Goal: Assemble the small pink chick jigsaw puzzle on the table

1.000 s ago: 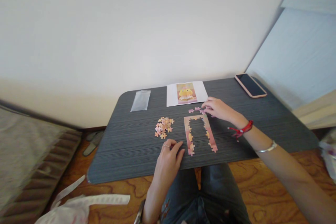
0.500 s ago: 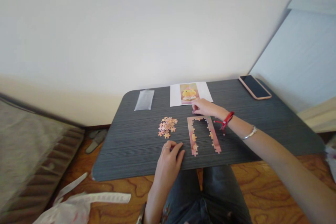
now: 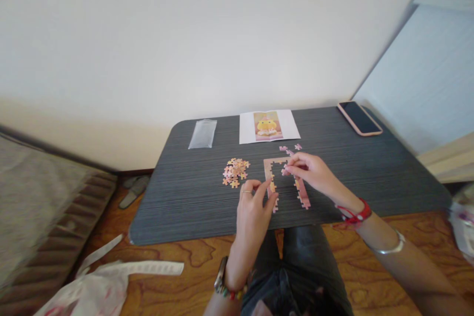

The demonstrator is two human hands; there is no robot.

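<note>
A pink jigsaw border (image 3: 303,193) lies on the dark table, joined along its left, far and right sides and open toward me. Between the thumb and fingers of my right hand (image 3: 310,172) is a small pink puzzle piece (image 3: 285,170), held over the border's inner gap. My left hand (image 3: 254,207) rests at the border's left strip, thumb and fingers apart, covering part of it. To the left lies a heap of loose puzzle pieces (image 3: 234,172). Several pink pieces (image 3: 287,150) sit just beyond the border's far side.
A sheet with a yellow character picture (image 3: 268,127) lies at the table's back. Left of it is a clear plastic sleeve (image 3: 203,134). A phone (image 3: 360,118) lies at the back right, near the wall. A white plastic bag (image 3: 97,290) is on the floor.
My right hand has come back from near the picture sheet to the border's gap, with a piece in its fingers. My left hand has moved right and forward onto the left strip.
</note>
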